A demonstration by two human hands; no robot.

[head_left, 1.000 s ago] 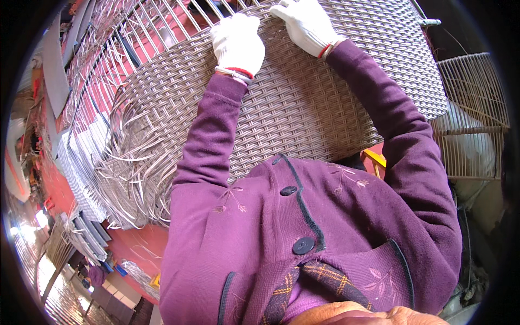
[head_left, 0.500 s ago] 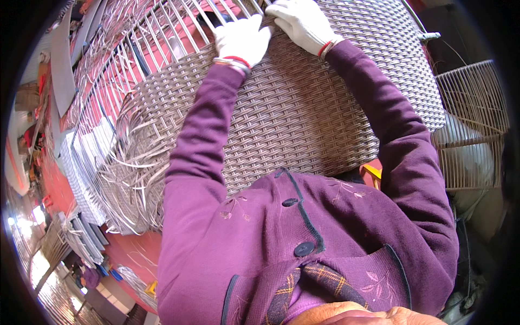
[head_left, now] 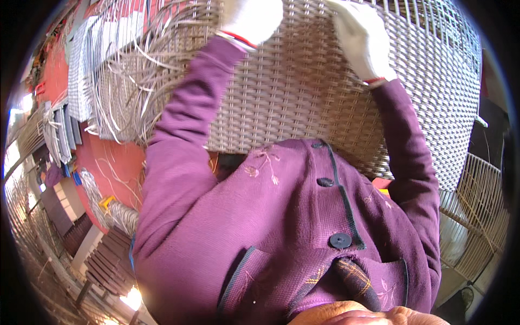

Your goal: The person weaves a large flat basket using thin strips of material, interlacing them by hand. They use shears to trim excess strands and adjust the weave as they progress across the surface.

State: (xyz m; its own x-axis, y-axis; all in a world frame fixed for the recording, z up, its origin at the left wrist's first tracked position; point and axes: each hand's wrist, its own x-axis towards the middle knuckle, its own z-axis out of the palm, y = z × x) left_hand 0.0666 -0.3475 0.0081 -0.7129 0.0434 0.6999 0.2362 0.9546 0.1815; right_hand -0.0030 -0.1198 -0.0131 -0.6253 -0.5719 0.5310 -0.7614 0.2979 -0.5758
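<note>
A large panel of woven grey-brown wicker [head_left: 303, 108] lies before me, its bare frame rods [head_left: 433, 16] showing at the far right. Over its far part is my left hand [head_left: 252, 19] in a white glove, smeared by motion and cut off by the upper edge. Farther right, my gloved right hand [head_left: 363, 40] is above the weave, fingers together and pointing up-left; the fingertips are at the picture's edge, and what they hold cannot be made out. Loose wicker strands [head_left: 135, 81] spill in a tangle left of the left arm.
A white woven piece [head_left: 81, 65] and grey slats [head_left: 65, 135] lie at the left on the red floor [head_left: 116, 162]. At lower left stands a brown slatted item [head_left: 111, 254]. A rod frame [head_left: 479, 200] is at the right.
The view has shifted, with more of the left floor showing and the far rods mostly out of sight. My hands have moved farther apart, the right one lower along the weave.
</note>
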